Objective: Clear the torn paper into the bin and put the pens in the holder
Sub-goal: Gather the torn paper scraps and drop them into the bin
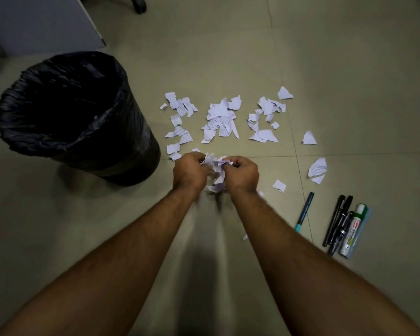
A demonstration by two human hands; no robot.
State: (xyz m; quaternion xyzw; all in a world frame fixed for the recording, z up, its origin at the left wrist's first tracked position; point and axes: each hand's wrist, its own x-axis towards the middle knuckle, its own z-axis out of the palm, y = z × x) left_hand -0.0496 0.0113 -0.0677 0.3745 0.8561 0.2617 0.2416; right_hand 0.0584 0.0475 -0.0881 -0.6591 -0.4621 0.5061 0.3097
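Observation:
Both hands meet low over the tiled floor and hold a bunch of torn paper scraps point(216, 170) between them. My left hand point(188, 172) grips the bunch from the left, my right hand point(242, 173) from the right, fingers curled. Several more torn paper pieces point(220, 120) lie scattered on the floor just beyond the hands. A black bin point(66, 141) lined with a black bag stands open to the left. A teal pen point(304, 210), black pens point(337, 219) and a white marker with a green cap point(353, 230) lie on the floor to the right.
A grey panel point(41, 23) stands at the top left, and a chair caster point(138, 3) shows at the top edge. Loose scraps point(318, 169) also lie near the pens. No pen holder is in view.

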